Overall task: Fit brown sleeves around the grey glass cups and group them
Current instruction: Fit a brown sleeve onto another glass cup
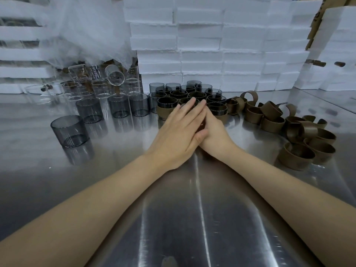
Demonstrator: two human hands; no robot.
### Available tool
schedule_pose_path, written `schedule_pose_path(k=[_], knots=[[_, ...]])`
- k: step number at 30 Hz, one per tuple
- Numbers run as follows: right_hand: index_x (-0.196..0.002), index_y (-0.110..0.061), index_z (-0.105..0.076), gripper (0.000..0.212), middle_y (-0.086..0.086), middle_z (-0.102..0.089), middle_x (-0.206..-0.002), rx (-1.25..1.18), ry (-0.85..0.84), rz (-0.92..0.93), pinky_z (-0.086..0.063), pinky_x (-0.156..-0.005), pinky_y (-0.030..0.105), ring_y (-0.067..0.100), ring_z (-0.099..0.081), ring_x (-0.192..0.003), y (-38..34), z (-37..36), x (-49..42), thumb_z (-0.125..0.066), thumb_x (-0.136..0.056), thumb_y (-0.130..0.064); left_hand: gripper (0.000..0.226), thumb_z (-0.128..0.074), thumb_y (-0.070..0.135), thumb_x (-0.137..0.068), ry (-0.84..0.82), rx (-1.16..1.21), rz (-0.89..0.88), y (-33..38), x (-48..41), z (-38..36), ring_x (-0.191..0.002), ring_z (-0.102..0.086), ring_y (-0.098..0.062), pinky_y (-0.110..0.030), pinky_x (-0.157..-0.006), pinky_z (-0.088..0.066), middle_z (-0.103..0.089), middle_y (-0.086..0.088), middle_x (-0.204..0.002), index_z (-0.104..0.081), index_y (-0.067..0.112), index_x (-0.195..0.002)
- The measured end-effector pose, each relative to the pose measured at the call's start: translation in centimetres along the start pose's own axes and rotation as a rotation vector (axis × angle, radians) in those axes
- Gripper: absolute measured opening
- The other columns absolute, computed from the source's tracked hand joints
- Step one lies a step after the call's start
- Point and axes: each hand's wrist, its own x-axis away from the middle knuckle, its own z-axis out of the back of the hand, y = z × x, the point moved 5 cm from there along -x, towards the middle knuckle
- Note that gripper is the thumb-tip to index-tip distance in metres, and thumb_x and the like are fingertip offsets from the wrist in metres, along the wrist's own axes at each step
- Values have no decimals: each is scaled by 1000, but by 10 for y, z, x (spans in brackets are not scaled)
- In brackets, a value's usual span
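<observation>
Overlap: left hand (179,132) over right hand (215,134)

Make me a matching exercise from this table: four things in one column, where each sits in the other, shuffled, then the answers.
1. loose brown sleeves
2. nearest bare grey cup
3. sleeved grey cups
4. clear glass cups

A. far left, at the back
B. clustered at centre
C. heaped on the right
D. alone, near left

Pairs: 1-C, 2-D, 3-B, 4-A.
</observation>
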Motion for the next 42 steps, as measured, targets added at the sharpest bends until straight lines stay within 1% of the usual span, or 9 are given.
schedule_pose_path(k=[6,12,17,20,27,33,35,39,42], knots=[[-88,-24,-45,29,-10,-58,-82,75,-36,92,-41,-60,10,2,-56,-75,-12,-6,5,-68,-78,-10,62,-29,46,-102,60,99,296,-14,3,0,-150,-14,-18,-28,-114,-21,-5,2,-165,-16,18,-156],[-92,-26,-47,45,-10,-66,-91,60,-95,91,-47,-69,13,-3,-60,-87,-13,-8,7,-82,-66,-17,56,-50,49,-96,190,481,472,-31,6,4,-123,-48,-6,-18,-96,-37,-49,6,-140,-36,29,-146],[-94,-25,-51,49,-9,-68,-89,29,-106,28,-54,-77,26,4,-66,-83,-11,-9,8,-88,-63,-27,44,-63,49,-86,-54,1374,791,-40,5,-12,-87,-69,-14,-27,-74,-58,-69,-7,-105,-66,13,-112],[-103,-13,-51,53,1,-69,-98,-94,-119,-17,-55,-85,45,18,-68,-92,-9,-8,8,-87,-65,-20,58,-56,62,-80,-142,1610,743,-37,4,-18,-98,-69,-23,-38,-96,-52,-71,-15,-106,-77,10,-96],[-130,-21,-38,68,-11,-57,-99,-117,-13,43,-46,-77,17,4,-59,-86,-13,-3,5,-63,-74,10,76,-52,70,-76,-26,1592,710,-36,0,-35,-112,-66,-18,-29,-84,-56,-69,-9,-121,-54,17,-130],[-150,-11,-23,82,-5,-53,-114,8,-26,-1,-37,-83,8,9,-51,-105,-5,0,2,-48,-76,15,87,-57,69,-75,-45,1100,612,-35,6,-34,-109,-57,10,-15,-94,-46,-57,17,-120,-29,17,-140],[-144,-7,-36,72,-3,-55,-108,91,8,31,-37,-76,4,10,-52,-100,-7,2,1,-49,-76,14,92,-49,79,-71,-28,949,581,-36,5,-29,-112,-50,11,-11,-91,-40,-49,21,-117,-31,18,-137],[-110,-5,-63,45,0,-63,-86,75,113,63,-42,-68,14,12,-57,-80,-12,5,3,-41,-78,17,63,-50,74,-78,98,896,643,-40,5,-28,-123,-46,-12,-38,-108,-40,-46,6,-120,-46,26,-119],[-134,-6,-55,44,-2,-62,-114,-24,107,81,-39,-88,7,3,-54,-105,-21,1,7,-38,-94,3,62,-68,63,-77,267,1034,748,-47,9,-22,-101,-57,-12,-35,-101,-45,-58,-7,-119,-56,14,-114]])
